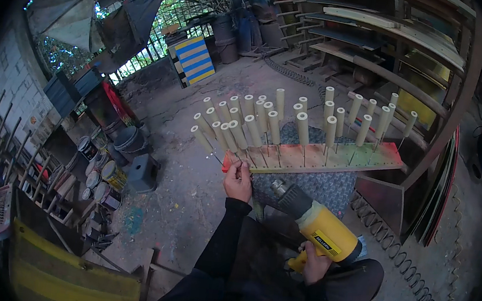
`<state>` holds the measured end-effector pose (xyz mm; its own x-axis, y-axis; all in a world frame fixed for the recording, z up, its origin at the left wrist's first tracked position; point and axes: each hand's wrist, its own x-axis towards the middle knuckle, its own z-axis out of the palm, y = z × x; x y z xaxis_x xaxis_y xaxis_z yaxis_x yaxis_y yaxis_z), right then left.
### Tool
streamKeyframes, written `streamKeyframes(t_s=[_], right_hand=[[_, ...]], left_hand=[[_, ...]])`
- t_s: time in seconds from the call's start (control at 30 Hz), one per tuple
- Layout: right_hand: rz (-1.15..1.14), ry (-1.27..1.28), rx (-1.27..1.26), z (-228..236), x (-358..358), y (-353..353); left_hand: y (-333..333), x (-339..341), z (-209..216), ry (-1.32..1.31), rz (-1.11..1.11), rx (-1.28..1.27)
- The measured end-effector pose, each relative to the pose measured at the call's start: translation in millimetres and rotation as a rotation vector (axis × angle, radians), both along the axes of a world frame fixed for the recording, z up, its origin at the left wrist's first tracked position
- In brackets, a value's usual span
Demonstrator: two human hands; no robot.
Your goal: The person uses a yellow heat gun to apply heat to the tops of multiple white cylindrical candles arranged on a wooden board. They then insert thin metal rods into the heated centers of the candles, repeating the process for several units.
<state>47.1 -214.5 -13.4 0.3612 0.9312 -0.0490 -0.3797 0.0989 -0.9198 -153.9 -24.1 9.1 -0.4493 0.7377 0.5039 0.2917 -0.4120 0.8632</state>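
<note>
My right hand (316,265) is wrapped round the handle of a yellow heat gun (329,231), its dark nozzle tilted up and to the left. My left hand (239,182) is pinched closed against the near left end of a long board (309,164), painted red, orange and green. What its fingertips grip is too small to make out. Many pale hollow cylinders (301,127) stand on thin metal rods set into this board, crowded at its left half. One cylinder (201,138) at the left end leans outward. The nozzle points toward the board's near edge, apart from it.
A patterned dark surface (312,189) lies beneath the board. Coiled hoses (399,258) run along the floor at right. A rack with boards (379,39) stands behind. Paint cans (112,174) and a grey stool (143,173) are at left, with a striped panel (194,60) farther back.
</note>
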Motion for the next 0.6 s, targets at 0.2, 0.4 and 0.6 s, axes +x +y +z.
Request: streamKeyframes(t_s=[0.2, 0.4, 0.6], right_hand=[[0.019, 0.078, 0.052, 6.7, -15.0, -1.3], [-0.042, 0.009, -0.015, 9.9, -5.6, 2.3], [-0.041, 0.022, 0.016, 15.7, -7.0, 5.2]], left_hand=[[7.8, -8.6, -21.0, 0.221, 0.123, 0.11], [1.3, -2.3, -13.5, 0.189, 0.103, 0.067], [-6.2, -2.2, -9.4, 0.204, 0.119, 0.05]])
